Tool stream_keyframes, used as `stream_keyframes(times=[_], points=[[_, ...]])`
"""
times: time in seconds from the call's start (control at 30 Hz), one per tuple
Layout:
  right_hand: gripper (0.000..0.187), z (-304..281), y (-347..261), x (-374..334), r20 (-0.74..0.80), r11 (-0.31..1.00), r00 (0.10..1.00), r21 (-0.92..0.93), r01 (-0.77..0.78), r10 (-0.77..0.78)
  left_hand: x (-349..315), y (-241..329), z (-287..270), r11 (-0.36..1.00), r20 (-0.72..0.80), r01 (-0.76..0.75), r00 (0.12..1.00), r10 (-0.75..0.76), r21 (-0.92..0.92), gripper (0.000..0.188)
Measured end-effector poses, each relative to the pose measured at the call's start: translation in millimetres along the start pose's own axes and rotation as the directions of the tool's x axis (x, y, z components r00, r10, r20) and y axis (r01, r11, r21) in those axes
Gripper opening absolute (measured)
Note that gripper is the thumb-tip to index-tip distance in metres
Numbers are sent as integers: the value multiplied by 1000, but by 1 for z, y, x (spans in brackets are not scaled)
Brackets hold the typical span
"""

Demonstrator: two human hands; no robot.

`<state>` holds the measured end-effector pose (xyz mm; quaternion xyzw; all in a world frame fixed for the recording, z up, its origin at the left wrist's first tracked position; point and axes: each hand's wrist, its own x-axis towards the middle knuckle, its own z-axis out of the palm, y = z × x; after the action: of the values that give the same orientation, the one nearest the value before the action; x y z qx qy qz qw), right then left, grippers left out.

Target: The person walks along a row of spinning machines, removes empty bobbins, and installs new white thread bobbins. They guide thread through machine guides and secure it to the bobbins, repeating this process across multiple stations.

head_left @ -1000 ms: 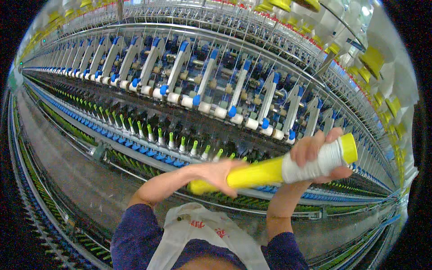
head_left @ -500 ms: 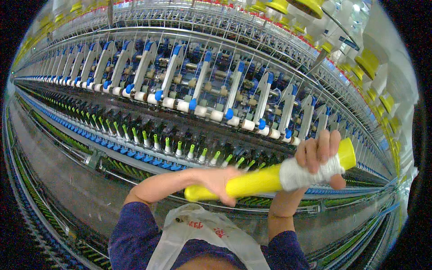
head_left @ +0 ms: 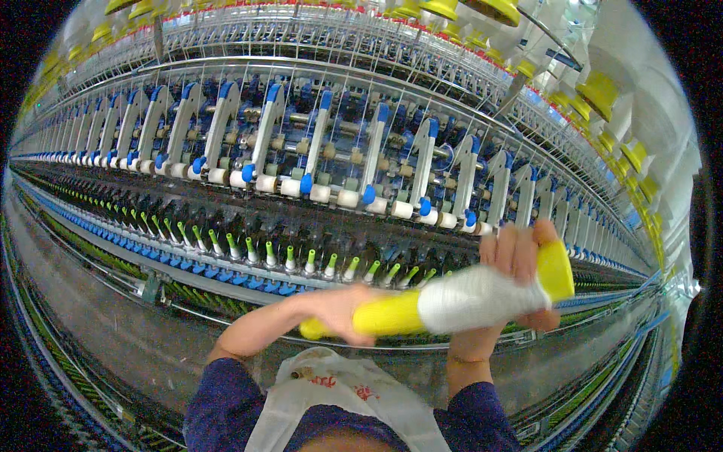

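Observation:
A long yellow bobbin tube [head_left: 392, 313] lies nearly level in front of my chest, its right end tilted up a little. White yarn [head_left: 465, 300] is wound round its right half and is smeared by motion. My left hand [head_left: 346, 310] is closed around the bare yellow part near the left end. At the other end, my right hand [head_left: 520, 260] wraps over the yarn from above, with its thumb underneath, just short of the bare right tip. Behind the tube stands a row of green-topped spindles [head_left: 310, 260] on the spinning frame.
White rollers [head_left: 320, 193] and grey arms with blue caps [head_left: 376, 151] run across the machine above the spindles. Yellow cones [head_left: 599, 96] hang at the upper right. Blue parts and a metal rail [head_left: 248, 282] line the machine's lower edge, beside a grey floor [head_left: 98, 241].
The white yarn reaches farther left along the tube, leaving less yellow bare between my hands. The tube and both hands have shifted slightly left. The view has shifted a little too.

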<state>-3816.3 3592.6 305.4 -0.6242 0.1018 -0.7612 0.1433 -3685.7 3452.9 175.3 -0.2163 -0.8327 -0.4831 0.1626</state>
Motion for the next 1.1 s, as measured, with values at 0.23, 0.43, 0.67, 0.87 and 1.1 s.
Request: stream_keyframes(times=[0.23, 0.43, 0.67, 0.87, 1.1], points=[[98, 11, -31, 8, 197, 993, 974, -22, 116, -110, -8, -8, 19, 965, 292, 138, 954, -70, -222, 73], [40, -6, -30, 3, 19, 864, 986, -479, 156, -168, -6, -27, 10, 886, -351, 211, 934, -59, 413, 48], [7, -49, -44, -17, 0, 987, 999, -152, 45, -46, -4, -46, 20, 902, 484, 312, 864, -139, -298, 74], [29, -77, -25, 9, -55, 260, 886, -963, 75, -460, 14, -32, -15, 494, -545, 491, 837, -40, 718, 60], [95, -51, -3, -26, 32, 986, 999, 169, 10, -16, 44, -6, 55, 953, -167, 221, 952, -257, -207, 63]])
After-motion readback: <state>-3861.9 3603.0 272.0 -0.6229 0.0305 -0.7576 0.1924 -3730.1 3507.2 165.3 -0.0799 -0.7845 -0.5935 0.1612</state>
